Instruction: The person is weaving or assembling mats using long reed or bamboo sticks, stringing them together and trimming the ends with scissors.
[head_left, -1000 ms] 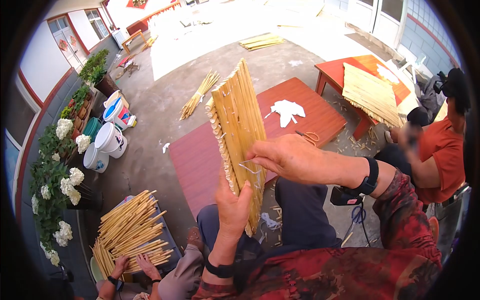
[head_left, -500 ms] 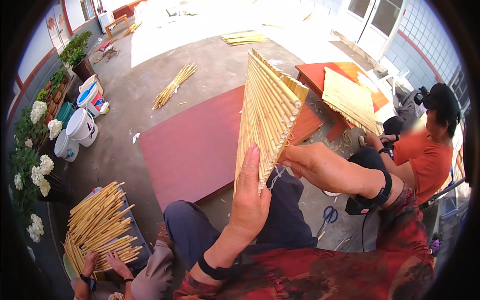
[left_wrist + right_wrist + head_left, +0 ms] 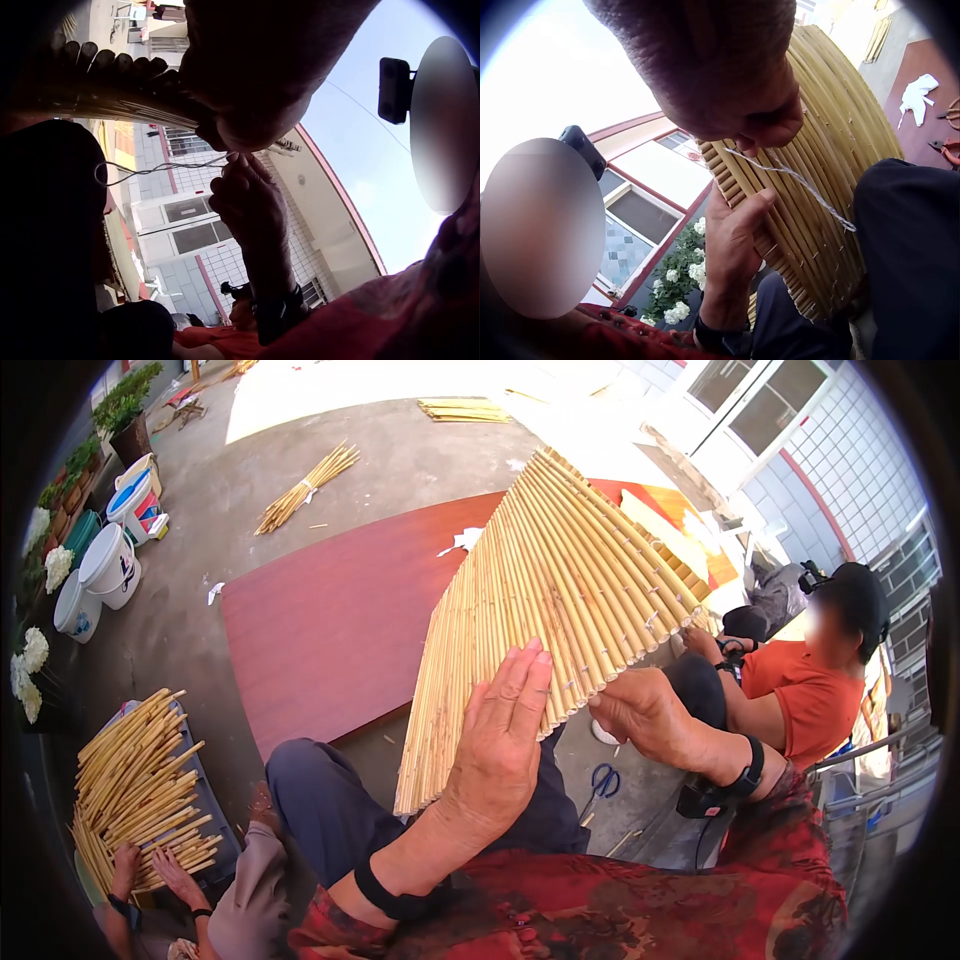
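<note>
Evidently, left hand (image 3: 500, 758), grip closed across stick mat (image 3: 545, 590), thumb and fingers on opposite faces, presumably for steadiness; mat tilted over trousered legs (image 3: 325, 800); right hand (image 3: 648, 712), grip pinched on cord (image 3: 808, 187) beside mat's edge, likely for control.

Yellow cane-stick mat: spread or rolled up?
Spread, slightly bowed. The head view shows the mat fanned out, the left hand against its face; the right wrist view shows only a gentle curve.
</note>
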Demonstrator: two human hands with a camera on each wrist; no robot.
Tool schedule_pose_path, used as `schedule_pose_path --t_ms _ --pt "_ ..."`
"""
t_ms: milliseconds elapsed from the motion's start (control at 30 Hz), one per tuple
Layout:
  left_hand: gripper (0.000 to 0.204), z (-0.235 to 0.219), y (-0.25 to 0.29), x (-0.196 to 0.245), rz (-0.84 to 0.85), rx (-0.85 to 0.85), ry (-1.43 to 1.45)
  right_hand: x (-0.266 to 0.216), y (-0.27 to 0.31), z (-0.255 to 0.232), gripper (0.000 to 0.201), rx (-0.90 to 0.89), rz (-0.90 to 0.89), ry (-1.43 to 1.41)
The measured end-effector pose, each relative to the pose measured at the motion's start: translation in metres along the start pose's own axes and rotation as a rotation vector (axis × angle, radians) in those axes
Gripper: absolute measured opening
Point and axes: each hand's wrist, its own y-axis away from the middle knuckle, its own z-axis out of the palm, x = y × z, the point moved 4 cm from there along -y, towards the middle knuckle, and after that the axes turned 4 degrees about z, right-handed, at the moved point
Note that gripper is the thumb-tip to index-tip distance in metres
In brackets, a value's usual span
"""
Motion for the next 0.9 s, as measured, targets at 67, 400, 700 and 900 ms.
schedule_pose_path --t_ms 67,400,700,900 --pt "0.071 0.001 0.001 0.000 -0.002 0.005 0.002 0.008 0.000 0.004 0.018 -0.027 0.007 -0.016" --pt "0.064 0.003 0.005 -0.001 0.011 0.017 -0.010 0.001 -0.003 0.010 0.024 -0.045 0.239 -0.347" --pt "0.062 -0.003 0.006 -0.007 0.050 0.073 -0.010 -0.020 -0.011 0.018 0.014 -0.032 0.227 -0.455" --pt "0.062 -0.004 0.011 -0.010 0.085 0.036 -0.040 -0.008 -0.012 0.016 0.019 -0.165 0.289 -0.529"
